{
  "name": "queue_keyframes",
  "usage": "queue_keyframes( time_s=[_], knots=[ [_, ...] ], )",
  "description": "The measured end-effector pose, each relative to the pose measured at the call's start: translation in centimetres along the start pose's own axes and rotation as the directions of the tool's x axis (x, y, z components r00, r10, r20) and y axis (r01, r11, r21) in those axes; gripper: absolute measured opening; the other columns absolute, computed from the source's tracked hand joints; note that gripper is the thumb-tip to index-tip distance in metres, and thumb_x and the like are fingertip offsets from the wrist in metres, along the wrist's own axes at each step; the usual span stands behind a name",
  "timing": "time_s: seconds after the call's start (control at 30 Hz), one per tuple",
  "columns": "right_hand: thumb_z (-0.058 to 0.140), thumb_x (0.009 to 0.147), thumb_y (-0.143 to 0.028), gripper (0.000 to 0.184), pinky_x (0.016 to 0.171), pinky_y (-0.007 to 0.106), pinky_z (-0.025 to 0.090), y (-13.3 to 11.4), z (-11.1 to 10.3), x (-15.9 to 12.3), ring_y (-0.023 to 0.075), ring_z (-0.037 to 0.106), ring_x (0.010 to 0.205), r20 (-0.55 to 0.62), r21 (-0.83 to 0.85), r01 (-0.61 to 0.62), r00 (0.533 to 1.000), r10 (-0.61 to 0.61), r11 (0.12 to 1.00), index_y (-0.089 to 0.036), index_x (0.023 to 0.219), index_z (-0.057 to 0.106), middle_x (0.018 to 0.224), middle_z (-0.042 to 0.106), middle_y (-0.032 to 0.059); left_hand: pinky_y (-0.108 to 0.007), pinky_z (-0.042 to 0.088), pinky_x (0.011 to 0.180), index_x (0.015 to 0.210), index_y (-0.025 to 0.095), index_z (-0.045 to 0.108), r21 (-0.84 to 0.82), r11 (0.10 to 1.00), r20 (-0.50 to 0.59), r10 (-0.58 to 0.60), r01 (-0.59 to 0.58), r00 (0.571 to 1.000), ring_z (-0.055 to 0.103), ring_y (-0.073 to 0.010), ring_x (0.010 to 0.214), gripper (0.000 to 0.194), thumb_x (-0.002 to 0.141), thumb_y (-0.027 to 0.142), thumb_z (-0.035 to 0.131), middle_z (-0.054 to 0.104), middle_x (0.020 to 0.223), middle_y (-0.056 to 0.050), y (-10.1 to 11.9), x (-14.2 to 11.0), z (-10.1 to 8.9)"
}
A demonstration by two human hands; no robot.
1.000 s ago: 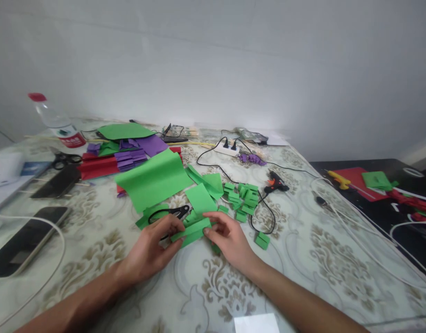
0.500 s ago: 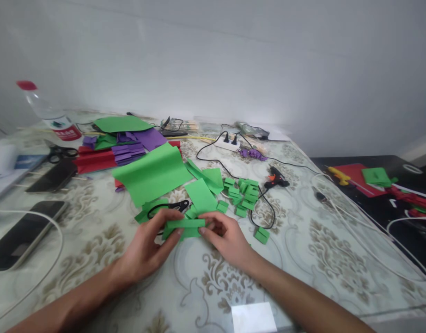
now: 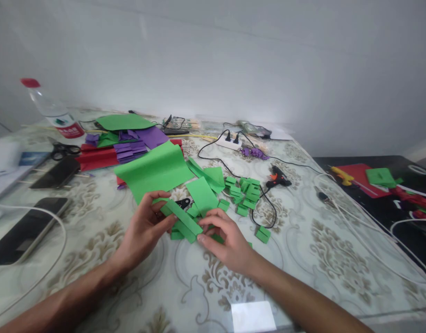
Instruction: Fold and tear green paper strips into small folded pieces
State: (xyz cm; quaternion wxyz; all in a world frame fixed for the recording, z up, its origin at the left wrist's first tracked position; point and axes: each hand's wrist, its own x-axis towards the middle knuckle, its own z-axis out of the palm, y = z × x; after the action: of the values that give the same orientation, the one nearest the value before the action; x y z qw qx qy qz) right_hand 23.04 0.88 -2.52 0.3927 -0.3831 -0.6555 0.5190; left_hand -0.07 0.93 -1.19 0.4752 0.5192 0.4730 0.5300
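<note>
A folded strip of green paper (image 3: 182, 218) is held between both hands just above the table. My left hand (image 3: 143, 231) pinches its upper left end; my right hand (image 3: 224, 240) pinches its lower right end, so the strip slants. Black scissors (image 3: 181, 202) lie behind it, mostly hidden by my left hand. A large creased green sheet (image 3: 154, 171) and a smaller green sheet (image 3: 201, 195) lie beyond. A pile of small folded green pieces (image 3: 243, 192) sits to the right.
Purple and red paper (image 3: 130, 150) is stacked at the back left, beside a second pair of scissors (image 3: 62, 150) and a water bottle (image 3: 50, 108). Two phones (image 3: 26, 229) lie at left. A black glue gun (image 3: 278, 178), power strip (image 3: 228, 143) and cables are at right.
Both hands lifted the green strip and turned it from level to slanted, its left end now higher. The camera view shifted slightly.
</note>
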Motion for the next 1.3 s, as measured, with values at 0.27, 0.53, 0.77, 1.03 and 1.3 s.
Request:
queue_keyframes(
  time_s=[0.27, 0.53, 0.77, 1.03, 1.3],
  knots=[
    [0.078, 0.084, -0.059, 0.047, 0.056, 0.03, 0.056, 0.5, 0.6, 0.4, 0.0152, 0.063, 0.057, 0.159, 0.289, -0.338, 0.94, 0.303, 0.896, -0.017, 0.105, 0.07, 0.071, 0.068, 0.0009, -0.016, 0.044, 0.045, 0.116, 0.02, 0.052, 0.049, 0.999, 0.005, -0.01, 0.01, 1.0, 0.053, -0.0081, 0.048, 0.034, 0.09, 0.027, 0.073, 0.061, 0.064, 0.009, 0.1, -0.3, 0.1],
    [0.08, 0.082, -0.061, 0.045, 0.067, 0.029, 0.057, 0.0, 0.5, 0.5, 0.0155, 0.07, 0.065, 0.154, 0.286, -0.339, 0.94, 0.306, 0.896, -0.017, 0.082, 0.07, 0.069, 0.073, 0.0032, -0.02, 0.047, 0.047, 0.12, 0.022, 0.053, 0.175, 0.981, 0.034, 0.076, -0.081, 0.996, 0.055, -0.0103, 0.051, 0.037, 0.091, 0.03, 0.075, 0.057, 0.067, 0.009, -1.0, -0.4, 0.4],
    [0.081, 0.079, -0.063, 0.047, 0.067, 0.03, 0.056, -0.8, 0.2, 0.8, 0.0168, 0.069, 0.065, 0.085, 0.271, -0.33, 0.944, 0.319, 0.904, -0.016, 0.081, 0.071, 0.067, 0.073, 0.0028, -0.026, 0.049, 0.058, 0.119, 0.02, 0.063, 0.347, 0.929, 0.084, 0.109, -0.131, 0.991, 0.062, -0.0152, 0.065, 0.03, 0.094, 0.034, 0.07, 0.063, 0.075, 0.002, -1.7, -0.1, -0.1],
    [0.079, 0.081, -0.061, 0.045, 0.069, 0.031, 0.056, -0.9, 0.0, 0.8, 0.0178, 0.07, 0.067, 0.057, 0.244, -0.333, 0.943, 0.329, 0.911, -0.017, 0.081, 0.071, 0.068, 0.074, 0.0031, -0.027, 0.051, 0.064, 0.125, 0.021, 0.058, 0.443, 0.881, 0.135, 0.117, -0.165, 0.984, 0.063, -0.0169, 0.07, 0.032, 0.097, 0.035, 0.064, 0.063, 0.08, 0.001, -1.7, 0.0, 0.1],
    [0.077, 0.085, -0.06, 0.043, 0.067, 0.03, 0.054, -0.3, -0.3, 0.9, 0.0172, 0.067, 0.065, 0.047, 0.217, -0.294, 0.956, 0.291, 0.931, -0.018, 0.08, 0.072, 0.068, 0.072, 0.0032, -0.026, 0.038, 0.059, 0.088, 0.023, 0.061, 0.705, 0.685, 0.375, -0.139, -0.185, 0.917, 0.055, -0.0162, 0.065, 0.014, 0.098, 0.033, 0.061, 0.062, 0.075, 0.002, 4.7, -0.4, -1.3]
  ],
)
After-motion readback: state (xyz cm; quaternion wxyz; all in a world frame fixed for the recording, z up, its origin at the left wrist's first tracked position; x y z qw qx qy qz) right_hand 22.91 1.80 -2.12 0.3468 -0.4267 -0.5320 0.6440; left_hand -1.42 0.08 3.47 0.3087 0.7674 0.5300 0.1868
